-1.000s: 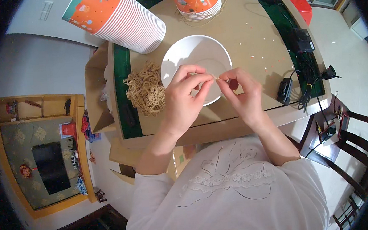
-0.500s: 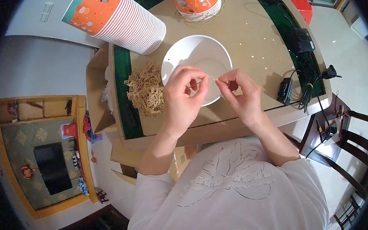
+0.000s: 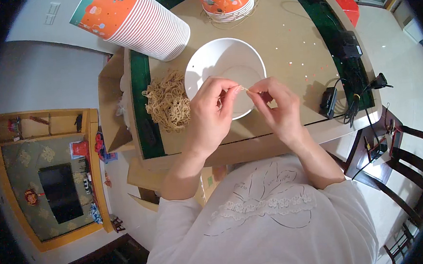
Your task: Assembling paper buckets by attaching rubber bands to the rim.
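Observation:
Both of my hands meet above the near side of a white paper bucket [image 3: 200,67], whose open top faces me. My left hand [image 3: 212,110] pinches a short, thin tan cord [image 3: 243,88] between thumb and forefinger. On the other end of that cord, my right hand [image 3: 278,106] is closed in a pinch too. The small gap between the fingertips is bridged by the cord; its finer detail is too small to make out. A heap of tan cords [image 3: 168,103] lies left of the bucket, beside my left wrist.
A tall stack of orange-printed paper buckets [image 3: 139,27] leans at the far left. Another orange stack [image 3: 225,3] stands behind, cords round its base. Black power adapters [image 3: 328,103] and cables sit along the right edge. Small pale specks dot the tabletop [image 3: 283,35]. An open carton [image 3: 113,104] adjoins the left edge.
My left fingers have shifted slightly toward the right hand and turned, so the gap between the two pinches is shorter. The bucket and stacks appear almost unmoved.

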### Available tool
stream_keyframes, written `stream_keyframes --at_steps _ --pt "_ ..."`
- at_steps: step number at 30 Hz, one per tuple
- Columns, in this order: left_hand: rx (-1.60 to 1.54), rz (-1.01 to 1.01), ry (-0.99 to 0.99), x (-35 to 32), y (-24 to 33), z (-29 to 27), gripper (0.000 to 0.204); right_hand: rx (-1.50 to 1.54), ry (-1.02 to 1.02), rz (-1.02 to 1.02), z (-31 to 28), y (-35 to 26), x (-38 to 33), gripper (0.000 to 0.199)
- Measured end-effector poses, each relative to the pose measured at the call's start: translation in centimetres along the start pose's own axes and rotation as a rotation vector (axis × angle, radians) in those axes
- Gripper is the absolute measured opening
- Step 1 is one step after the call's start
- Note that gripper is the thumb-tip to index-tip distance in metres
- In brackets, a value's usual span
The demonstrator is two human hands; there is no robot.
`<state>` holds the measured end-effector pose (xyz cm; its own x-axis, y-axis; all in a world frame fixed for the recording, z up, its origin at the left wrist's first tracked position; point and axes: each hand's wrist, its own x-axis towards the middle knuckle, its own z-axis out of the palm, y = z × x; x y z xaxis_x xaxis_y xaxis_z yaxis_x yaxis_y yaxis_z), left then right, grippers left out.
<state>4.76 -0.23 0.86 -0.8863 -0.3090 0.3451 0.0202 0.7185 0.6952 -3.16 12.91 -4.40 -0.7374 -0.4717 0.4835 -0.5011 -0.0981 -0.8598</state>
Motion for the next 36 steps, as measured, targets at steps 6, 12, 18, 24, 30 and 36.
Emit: stream_keyframes --at_steps 6,12,18,24,30,36 --pt "-0.073 -0.116 0.052 -0.5 -0.5 0.5 0.006 0.010 -0.024 0.035 0.0 -0.3 0.2 0.011" --pt "-0.106 -0.128 -0.012 -0.5 0.3 0.2 0.004 0.018 -0.053 0.047 -0.4 -0.6 0.4 0.011" --pt "-0.077 -0.123 -0.065 -0.8 -0.1 -0.4 0.006 0.052 -0.031 0.094 -0.7 -0.5 0.5 0.010" --pt "-0.674 -0.350 -0.018 -1.0 1.8 -2.0 0.005 0.018 -0.014 -0.072 -1.3 0.3 0.2 0.012" --pt "-0.800 -0.395 -0.041 -1.7 1.3 -1.7 0.009 -0.010 -0.049 -0.071 -1.8 0.6 -0.3 0.013" --pt "-0.897 -0.474 -0.088 -1.2 0.5 -1.0 0.012 -0.012 -0.076 -0.033 -2.2 1.0 -0.4 0.018"
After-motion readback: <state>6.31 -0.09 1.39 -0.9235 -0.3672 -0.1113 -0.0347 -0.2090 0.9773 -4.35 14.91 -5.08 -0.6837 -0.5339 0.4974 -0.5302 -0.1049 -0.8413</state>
